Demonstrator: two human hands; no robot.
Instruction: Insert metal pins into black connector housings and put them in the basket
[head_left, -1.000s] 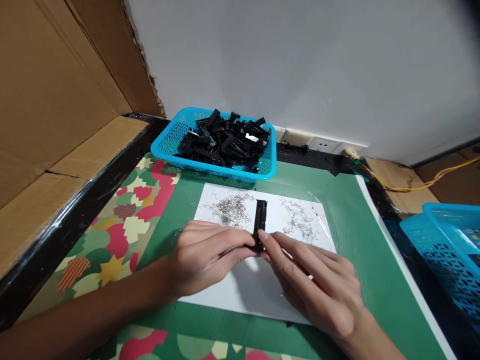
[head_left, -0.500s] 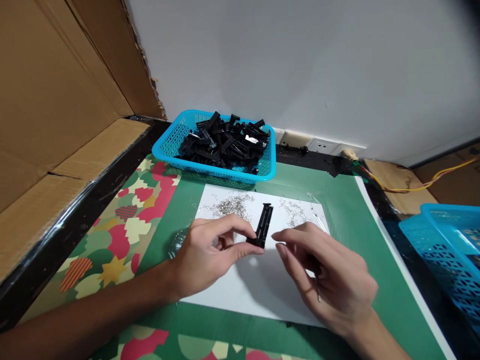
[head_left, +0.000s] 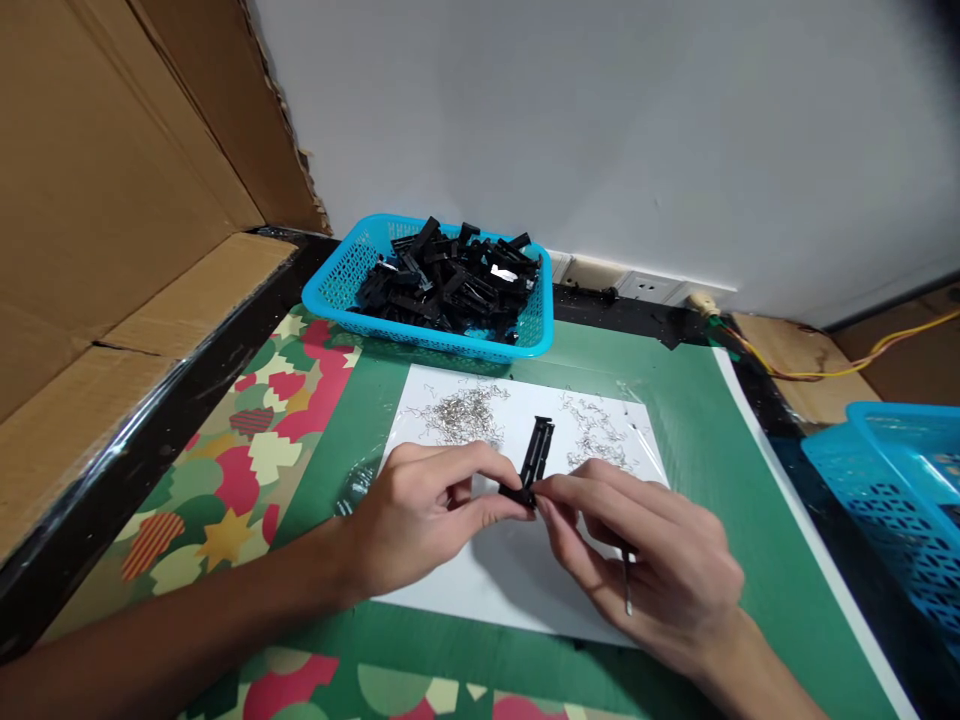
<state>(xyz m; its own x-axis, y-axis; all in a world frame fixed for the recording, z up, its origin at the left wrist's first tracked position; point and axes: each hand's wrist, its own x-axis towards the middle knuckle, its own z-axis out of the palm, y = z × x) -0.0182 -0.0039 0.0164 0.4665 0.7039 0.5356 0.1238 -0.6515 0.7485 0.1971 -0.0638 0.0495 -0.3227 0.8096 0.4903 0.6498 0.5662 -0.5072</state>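
Note:
My left hand (head_left: 442, 505) pinches the lower end of a long, narrow black plastic part (head_left: 538, 455) between thumb and forefinger. The part stands tilted over the white sheet, its slotted inner side facing me. At that same lower end, the thumb and forefinger of my right hand (head_left: 645, 545) are closed together and touch the part. Whether a tiny piece sits between those fingertips cannot be made out. A thin metal tool (head_left: 628, 585) pokes out below the curled fingers of the right hand, most of it hidden.
Small wire pieces lie in two piles, a left pile (head_left: 465, 415) and a right pile (head_left: 596, 430), on a white sheet (head_left: 510, 590). Behind it stands a blue basket (head_left: 427, 340) of black parts. Another blue basket (head_left: 885, 490) is at right. Cardboard (head_left: 112, 200) walls the left.
My right hand has moved left, and its fingertips now meet the lower end of the black part. The left hand keeps its pinch, with the part shifted slightly right and down.

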